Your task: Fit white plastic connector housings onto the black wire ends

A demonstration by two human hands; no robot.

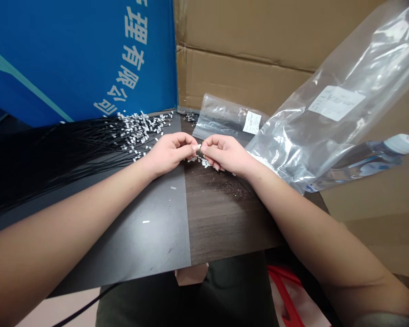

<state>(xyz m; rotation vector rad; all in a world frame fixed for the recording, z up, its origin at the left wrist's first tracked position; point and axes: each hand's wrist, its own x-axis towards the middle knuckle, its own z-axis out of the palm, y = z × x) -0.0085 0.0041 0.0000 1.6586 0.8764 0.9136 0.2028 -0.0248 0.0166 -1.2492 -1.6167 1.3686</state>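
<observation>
My left hand (170, 152) and my right hand (225, 154) meet above the table, their fingertips pinching a tiny metallic part (199, 147) between them. Its exact shape is mostly hidden by my fingers. Small white connectors (201, 160) lie scattered just below my fingertips on the dark wood-grain tabletop (221, 218). To the left of my left hand, a dense fan of thin black cables (71, 154) lies on a grey sheet (150, 227). Their far ends carry many small white connectors (143, 134).
A blue printed board (71, 59) and brown cardboard (241, 68) stand behind the table. A small plastic bag with a white label (225, 118) lies at the back, and a large one (330, 104) rests at right, over a clear plastic bottle (371, 159).
</observation>
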